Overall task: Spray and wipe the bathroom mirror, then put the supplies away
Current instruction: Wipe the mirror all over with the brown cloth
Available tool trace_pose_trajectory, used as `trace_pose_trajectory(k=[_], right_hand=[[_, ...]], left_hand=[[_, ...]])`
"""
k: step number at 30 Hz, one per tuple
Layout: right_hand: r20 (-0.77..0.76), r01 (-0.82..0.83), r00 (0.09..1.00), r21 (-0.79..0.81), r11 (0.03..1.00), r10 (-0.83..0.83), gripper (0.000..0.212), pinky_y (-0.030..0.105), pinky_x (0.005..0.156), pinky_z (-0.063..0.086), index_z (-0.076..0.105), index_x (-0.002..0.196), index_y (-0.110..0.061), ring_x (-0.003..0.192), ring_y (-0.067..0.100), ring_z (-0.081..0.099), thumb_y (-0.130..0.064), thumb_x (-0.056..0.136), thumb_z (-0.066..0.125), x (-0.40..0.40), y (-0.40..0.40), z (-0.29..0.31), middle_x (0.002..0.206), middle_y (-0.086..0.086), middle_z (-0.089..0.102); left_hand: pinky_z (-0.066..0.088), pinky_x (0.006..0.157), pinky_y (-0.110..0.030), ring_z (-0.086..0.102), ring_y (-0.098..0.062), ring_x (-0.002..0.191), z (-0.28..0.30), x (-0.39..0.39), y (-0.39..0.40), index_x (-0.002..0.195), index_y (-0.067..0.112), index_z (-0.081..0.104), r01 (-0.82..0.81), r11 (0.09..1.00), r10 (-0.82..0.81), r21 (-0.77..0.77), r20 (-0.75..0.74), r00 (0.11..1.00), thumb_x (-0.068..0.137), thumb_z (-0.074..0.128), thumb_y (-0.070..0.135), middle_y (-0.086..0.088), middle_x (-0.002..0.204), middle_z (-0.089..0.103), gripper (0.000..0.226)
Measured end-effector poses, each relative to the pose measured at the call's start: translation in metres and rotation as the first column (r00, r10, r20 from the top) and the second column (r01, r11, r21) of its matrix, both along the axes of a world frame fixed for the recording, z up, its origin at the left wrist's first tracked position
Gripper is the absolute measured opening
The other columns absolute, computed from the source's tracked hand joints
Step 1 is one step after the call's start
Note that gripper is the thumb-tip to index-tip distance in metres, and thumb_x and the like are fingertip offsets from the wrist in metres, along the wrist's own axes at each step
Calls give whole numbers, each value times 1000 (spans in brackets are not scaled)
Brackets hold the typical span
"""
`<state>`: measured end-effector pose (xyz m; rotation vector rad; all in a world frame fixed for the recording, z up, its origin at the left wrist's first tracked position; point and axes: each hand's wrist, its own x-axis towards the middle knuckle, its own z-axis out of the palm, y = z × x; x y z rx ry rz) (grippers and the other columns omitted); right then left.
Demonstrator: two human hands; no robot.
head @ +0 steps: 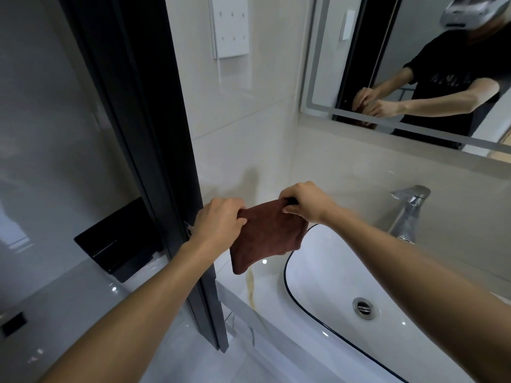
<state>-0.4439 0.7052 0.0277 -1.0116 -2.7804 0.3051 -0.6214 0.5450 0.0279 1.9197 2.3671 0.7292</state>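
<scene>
You hold the brown cloth (266, 234) with both hands, in the air above the left end of the sink (326, 288) and the pale surface (249, 308) beside it, well below the mirror (414, 78). Your left hand (219, 221) has its fingers curled over the cloth's upper left edge; your right hand (304, 201) pinches the upper right corner between thumb and curled fingers. Neither hand holds anything else. The cloth appears folded into a thick pad, and its lower edge sags and bows between the two grip points, so treat it as soft, light and limp: it will not keep a shape unless you support it. It carries no risk of breakage, but a single-corner hold is likely to let the folds fall open. To keep it as a pad, take hold across the folded edge with the fingers spread, or lay the pad flat in one palm; to open it, keep the two upper corners and draw them apart. Whether the cloth is wet cannot be told from this view. No spray bottle is visible. The tap (409, 214) stands just right of your right forearm; keep the hanging edge clear of it.
</scene>
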Motion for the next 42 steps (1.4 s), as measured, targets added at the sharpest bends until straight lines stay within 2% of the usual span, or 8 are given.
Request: trace_pose_trajectory(k=[5,12,18,25,30,36,39,42], right_hand=[[59,-57,997,6,998,56,17,40,88,49,72,109,-14,101,25,58,-15,92,69,-14,11,-4,104,4,69],[136,-128,983,-4,992,127,18,41,87,48,69,109,-9,103,28,58,-7,93,62,-23,26,-25,106,9,67],[106,-174,979,7,985,172,18,42,86,49,68,110,-11,102,29,59,-9,93,62,-18,35,-39,105,8,68],[50,-199,979,1,980,199,16,45,85,52,70,106,-15,99,27,61,-13,92,64,-14,39,-30,103,3,70],[16,-160,987,-19,987,160,16,41,86,50,71,106,-13,100,29,62,-13,92,65,-5,32,-18,103,5,72],[-20,-45,999,-103,994,44,17,36,87,49,73,107,-12,100,25,62,-14,92,65,25,-3,5,103,5,73],[-29,45,998,-199,979,-52,15,30,81,46,74,105,-14,98,21,61,-17,92,67,46,-27,11,102,3,72],[4,127,991,-336,933,-133,10,31,75,47,75,98,-15,91,21,62,-18,89,72,64,-46,4,97,4,72]], left_hand=[[50,68,-34,66,-27,86,-11,6,0,105,17,67,-73,997,73,-34,-7,997,93,66,28,-4,96,69,16],[49,67,-35,66,-29,85,-35,20,4,103,14,66,-148,985,149,-85,5,989,94,65,27,-7,94,69,15],[47,65,-33,66,-29,86,-43,28,8,104,14,66,-191,978,192,-87,7,981,94,66,26,-7,92,69,15],[46,64,-32,66,-30,85,-25,17,12,103,15,67,-180,982,179,-52,-29,983,93,66,21,-8,91,69,11],[56,72,-43,66,-31,84,-14,10,17,102,16,67,-97,994,96,-52,-37,995,92,66,18,-8,90,69,11],[54,71,-37,63,-20,80,8,-2,16,97,21,68,99,987,-108,-125,-69,992,91,68,16,1,84,67,8],[54,74,-37,62,-15,81,24,-8,20,94,25,69,253,943,-273,-214,-68,960,89,71,18,8,85,66,9],[49,76,-30,58,-8,81,33,-5,32,94,26,69,403,844,-455,-353,-74,888,89,71,19,16,83,61,9]])
